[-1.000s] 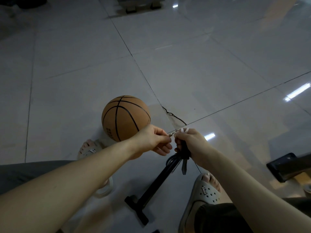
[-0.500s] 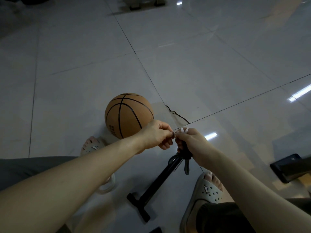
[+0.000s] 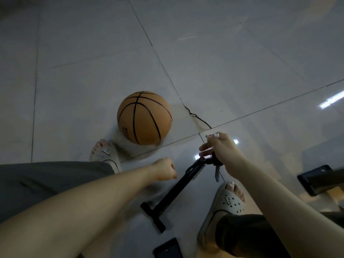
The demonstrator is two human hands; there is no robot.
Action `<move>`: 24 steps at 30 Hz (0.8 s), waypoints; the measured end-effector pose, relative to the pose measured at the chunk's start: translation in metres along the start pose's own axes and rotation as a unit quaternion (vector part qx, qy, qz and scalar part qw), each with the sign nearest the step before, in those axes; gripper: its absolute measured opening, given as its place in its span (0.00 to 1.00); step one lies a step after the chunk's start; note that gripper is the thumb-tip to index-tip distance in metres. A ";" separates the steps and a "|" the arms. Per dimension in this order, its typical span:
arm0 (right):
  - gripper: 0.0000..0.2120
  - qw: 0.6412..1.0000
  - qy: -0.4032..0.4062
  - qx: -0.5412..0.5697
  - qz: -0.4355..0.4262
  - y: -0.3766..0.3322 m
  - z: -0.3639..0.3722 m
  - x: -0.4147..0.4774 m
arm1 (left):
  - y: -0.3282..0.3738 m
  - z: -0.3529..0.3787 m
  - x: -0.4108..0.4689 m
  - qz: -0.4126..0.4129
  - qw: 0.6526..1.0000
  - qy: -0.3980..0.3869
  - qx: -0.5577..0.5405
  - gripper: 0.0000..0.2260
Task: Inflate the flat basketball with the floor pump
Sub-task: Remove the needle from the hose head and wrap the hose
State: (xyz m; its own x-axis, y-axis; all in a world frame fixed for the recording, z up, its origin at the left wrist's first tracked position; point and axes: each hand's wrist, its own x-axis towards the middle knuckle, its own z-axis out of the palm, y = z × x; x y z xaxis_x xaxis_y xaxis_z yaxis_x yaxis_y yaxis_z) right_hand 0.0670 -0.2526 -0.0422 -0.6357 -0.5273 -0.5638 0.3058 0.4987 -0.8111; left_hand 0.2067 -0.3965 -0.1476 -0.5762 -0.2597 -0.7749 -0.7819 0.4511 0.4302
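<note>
- Far left: a grey perforated clog (image 3: 105,155) on the person's left foot is planted on the pale glossy floor tiles (image 3: 74,81), just beside the ball.
- The orange rubber basketball with black seams (image 3: 144,118) rests on the tiles just ahead of that foot, and neither hand touches it. It looks round from here, so its softness cannot be judged.
- The left hand (image 3: 164,171) hangs low between ball and pump, clenched in a loose fist with nothing showing in it. It is blurred.
- The slim black floor pump (image 3: 173,192) slants across the middle, with its T-shaped end on the tiles and its upper end raised to the other hand.
- The right hand (image 3: 221,149) grasps the pump's head with fingers curled round it. A thin silver needle (image 3: 208,135) pokes out past the fingertips — aimed roughly ballward, yet well apart from the ball.
- Further right: the second grey clog (image 3: 229,200), a dark phone (image 3: 167,248) at the bottom edge, and another dark flat device (image 3: 314,180).
- Progress, by my reckoning, is early. The needle appears fitted, but it is not in the ball, whose valve is out of sight. Inserting it, standing the pump up and pumping all remain.
</note>
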 end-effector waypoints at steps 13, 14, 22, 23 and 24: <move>0.12 0.992 0.054 -0.019 0.117 0.010 0.000 0.010 | -0.059 0.079 0.033 -0.063 0.993 -0.065 0.074 0.22; 0.11 0.992 0.054 -0.024 0.112 0.007 0.001 0.009 | -0.053 0.070 0.031 -0.064 0.995 -0.077 0.020 0.20; 0.10 0.995 0.057 -0.067 0.037 -0.020 -0.003 -0.012 | 0.031 -0.031 -0.020 -0.002 0.955 -0.174 -0.242 0.14; 0.11 0.995 0.054 -0.079 0.026 -0.021 -0.005 -0.014 | 0.035 -0.039 -0.025 -0.003 0.951 -0.177 -0.252 0.15; 0.14 0.995 0.051 -0.081 0.018 -0.025 -0.007 -0.017 | 0.040 -0.049 -0.032 -0.005 0.952 -0.164 -0.259 0.15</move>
State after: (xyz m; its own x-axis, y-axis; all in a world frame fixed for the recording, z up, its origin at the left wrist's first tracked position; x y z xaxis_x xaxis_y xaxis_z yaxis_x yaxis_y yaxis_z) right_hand 0.0655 -0.2512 -0.0111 -0.6974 -0.4394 -0.5662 0.2167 0.6237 -0.7510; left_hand 0.1818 -0.4118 -0.0831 -0.5292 0.0575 -0.8465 -0.8484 -0.0526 0.5268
